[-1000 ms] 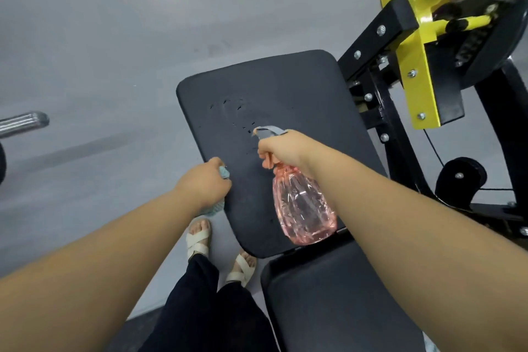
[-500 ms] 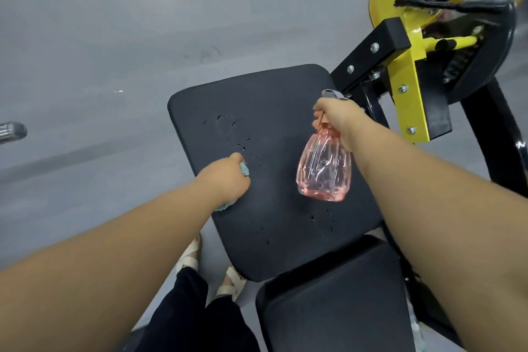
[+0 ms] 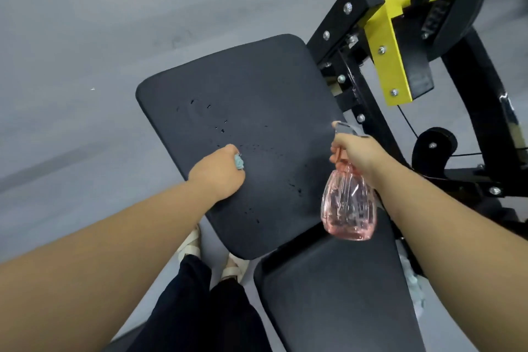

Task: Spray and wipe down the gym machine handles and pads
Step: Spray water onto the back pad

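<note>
Working the big black pad [image 3: 257, 80], I judge I am between spraying and wiping. My right hand [image 3: 354, 151] holds the pink spray bottle [image 3: 348, 208] at the pad's right edge, fingers wrapped round its neck and trigger, nozzle aimed across the pad. My left hand [image 3: 220, 173] rests on the pad, clenched round a blue cloth [image 3: 239, 161]. Next I should sweep that cloth through the wet patch with even pressure. Around it are the grey floor [image 3: 85, 51], the yellow-and-black frame [image 3: 391, 46] to the right, a second pad [image 3: 328, 294] nearer me, and scattered droplets [image 3: 221, 130]; perhaps a faint mist at the nozzle.
</note>
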`<control>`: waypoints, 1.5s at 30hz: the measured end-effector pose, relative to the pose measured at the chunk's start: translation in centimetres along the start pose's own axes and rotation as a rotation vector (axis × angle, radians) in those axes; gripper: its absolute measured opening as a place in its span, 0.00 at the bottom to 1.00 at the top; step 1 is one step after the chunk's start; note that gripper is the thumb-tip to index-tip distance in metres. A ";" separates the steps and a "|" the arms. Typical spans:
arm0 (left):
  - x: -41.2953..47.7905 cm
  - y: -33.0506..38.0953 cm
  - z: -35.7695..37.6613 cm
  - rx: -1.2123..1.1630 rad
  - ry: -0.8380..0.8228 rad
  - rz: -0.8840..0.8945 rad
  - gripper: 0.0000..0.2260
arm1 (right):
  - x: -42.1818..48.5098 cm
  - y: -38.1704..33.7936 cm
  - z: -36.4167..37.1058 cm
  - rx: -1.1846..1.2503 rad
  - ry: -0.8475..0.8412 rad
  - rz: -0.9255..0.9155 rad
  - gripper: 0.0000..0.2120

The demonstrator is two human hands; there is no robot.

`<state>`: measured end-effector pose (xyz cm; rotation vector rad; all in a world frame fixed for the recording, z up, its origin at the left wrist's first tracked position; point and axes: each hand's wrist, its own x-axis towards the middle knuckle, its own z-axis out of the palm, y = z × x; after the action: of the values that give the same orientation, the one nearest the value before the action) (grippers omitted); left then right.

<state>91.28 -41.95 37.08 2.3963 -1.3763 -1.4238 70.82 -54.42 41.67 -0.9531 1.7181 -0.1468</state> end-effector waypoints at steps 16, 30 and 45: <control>-4.6 0.9 5.2 -0.027 0.008 0.033 0.13 | -7.2 11.5 0.0 -0.425 -0.188 -0.029 0.15; -7.3 4.8 7.6 0.015 -0.007 0.044 0.17 | -6.8 10.4 -6.9 -0.049 -0.014 -0.048 0.03; -4.2 9.7 5.0 -0.425 -0.173 0.162 0.19 | -4.4 3.1 -4.8 0.197 -0.167 -0.222 0.08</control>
<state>80.43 -42.98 41.24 1.8954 -1.1226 -1.7050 65.41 -51.21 45.18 -0.9784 1.4142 -0.3649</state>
